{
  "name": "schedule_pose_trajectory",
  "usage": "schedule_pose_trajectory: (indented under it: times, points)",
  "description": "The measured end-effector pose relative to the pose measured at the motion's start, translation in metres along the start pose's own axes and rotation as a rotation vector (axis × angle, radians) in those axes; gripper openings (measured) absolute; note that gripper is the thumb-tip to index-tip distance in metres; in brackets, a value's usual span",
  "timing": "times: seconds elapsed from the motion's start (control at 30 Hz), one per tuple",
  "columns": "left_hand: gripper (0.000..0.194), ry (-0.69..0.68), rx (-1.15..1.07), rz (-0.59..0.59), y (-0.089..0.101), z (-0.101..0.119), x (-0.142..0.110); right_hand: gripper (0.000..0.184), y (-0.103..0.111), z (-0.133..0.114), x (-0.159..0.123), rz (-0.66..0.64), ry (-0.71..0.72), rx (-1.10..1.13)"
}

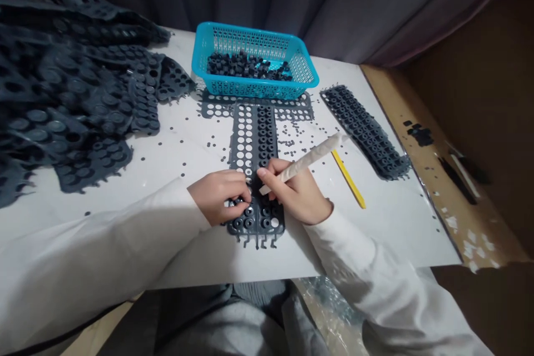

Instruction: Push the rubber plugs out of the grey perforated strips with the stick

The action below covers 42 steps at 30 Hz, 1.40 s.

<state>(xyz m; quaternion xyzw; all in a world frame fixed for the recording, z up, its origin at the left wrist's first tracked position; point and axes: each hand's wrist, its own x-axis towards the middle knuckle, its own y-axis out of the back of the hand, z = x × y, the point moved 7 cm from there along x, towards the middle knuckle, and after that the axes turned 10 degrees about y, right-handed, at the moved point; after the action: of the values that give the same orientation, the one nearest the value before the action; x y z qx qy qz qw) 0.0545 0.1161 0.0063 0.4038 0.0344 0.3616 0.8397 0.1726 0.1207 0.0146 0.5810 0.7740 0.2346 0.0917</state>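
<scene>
A dark rubber strip [255, 139] with rows of round holes and small black rings lies lengthwise on the white table in front of me. My left hand [220, 194] rests on its near left part, fingers curled and pressing down on the strip. My right hand [297, 192] grips a white wrapped stick tool [306, 160] like a pen, its tip touching the strip near my left fingertips. The near end of the strip [257, 228] pokes out below both hands.
A turquoise basket [306, 69] with several small black rings stands at the back. A heap of dark rubber sheets [70, 94] fills the left. Another strip [365, 130] and a yellow stick [349, 179] lie to the right. Tiny punched dots litter the table [400, 222].
</scene>
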Motion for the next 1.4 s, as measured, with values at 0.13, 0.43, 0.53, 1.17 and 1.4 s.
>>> schedule_pose_trajectory:
  times: [0.13, 0.43, 0.53, 1.17, 1.4]
  points:
    - [0.012, -0.025, -0.019, -0.046, 0.0, 0.003, -0.001, 0.034, -0.004, 0.001, -0.003, 0.0, 0.021, 0.04]
    - [0.013, 0.022, -0.01, -0.074, -0.001, 0.001, 0.0, 0.033, -0.005, -0.003, -0.005, -0.029, 0.066, -0.035]
    - [0.013, 0.019, 0.005, -0.079, -0.002, 0.001, 0.001, 0.033, -0.006, -0.005, -0.005, -0.039, 0.081, -0.058]
    - [0.016, 0.0, 0.166, -0.054, 0.0, -0.002, 0.0, 0.032, -0.007, -0.013, -0.011, -0.034, 0.109, -0.176]
    - [0.014, 0.011, 0.11, -0.034, -0.002, 0.0, 0.0, 0.032, -0.007, -0.013, -0.011, -0.045, 0.104, -0.184]
